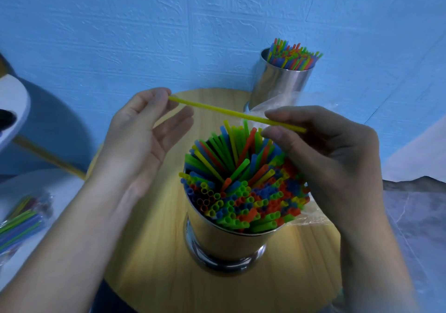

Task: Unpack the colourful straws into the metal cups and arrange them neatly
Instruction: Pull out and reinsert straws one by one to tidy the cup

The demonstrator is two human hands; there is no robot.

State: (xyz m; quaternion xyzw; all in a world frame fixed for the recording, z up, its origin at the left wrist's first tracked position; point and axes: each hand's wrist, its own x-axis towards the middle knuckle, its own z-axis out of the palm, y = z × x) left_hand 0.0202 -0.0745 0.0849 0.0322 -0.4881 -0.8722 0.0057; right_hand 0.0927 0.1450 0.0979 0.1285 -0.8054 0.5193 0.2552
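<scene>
A single yellow straw (217,108) lies level in the air above the near metal cup (224,242). My right hand (325,158) pinches it near its right end between thumb and forefinger. My left hand (142,139) is held with its palm facing right and fingers straight, one fingertip touching the straw's left end. The near cup is packed with colourful straws (241,187), some upright and some leaning across the top. The far metal cup (280,85) by the wall also holds a bunch of straws (293,55).
Both cups stand on a round wooden table (154,252) against a blue wall. A crumpled clear wrapper (275,103) lies between the cups. On a white surface at the left lies a clear bag of straws (21,218).
</scene>
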